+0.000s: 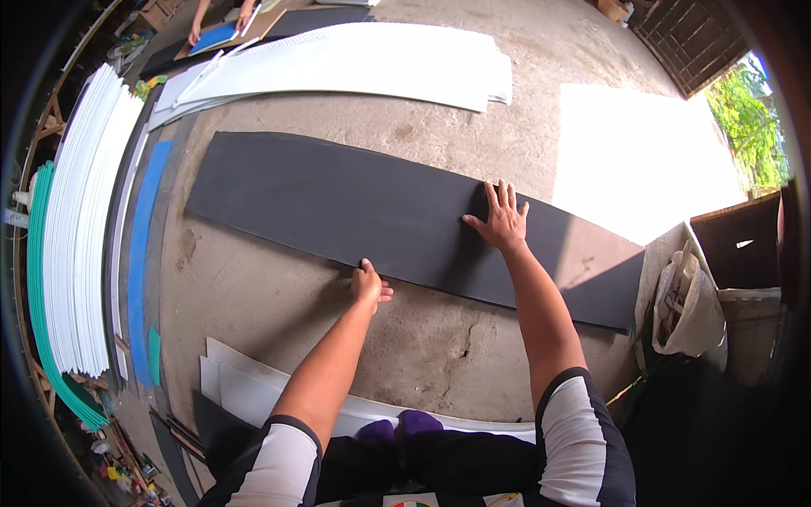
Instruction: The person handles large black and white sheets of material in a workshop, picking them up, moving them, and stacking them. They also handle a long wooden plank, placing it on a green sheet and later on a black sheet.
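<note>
A long dark grey sheet [338, 190] lies across the concrete floor in front of me. My right hand [503, 221] rests flat on it, right of its middle, with the fingers spread. At the sheet's near edge is my left hand [370, 286]. Its thumb touches the edge from above, while the loosely stretched fingers point right, just off the sheet. No grip around the edge shows.
White sheets [355, 63] lie beyond the dark one. To the left are stacked white strips [80, 220], green strips [38, 279] and a blue strip [149, 262]. Pale sheets [253, 384] lie by my feet. A sack [688, 308] stands right. Another person's hands [245, 17] work far left.
</note>
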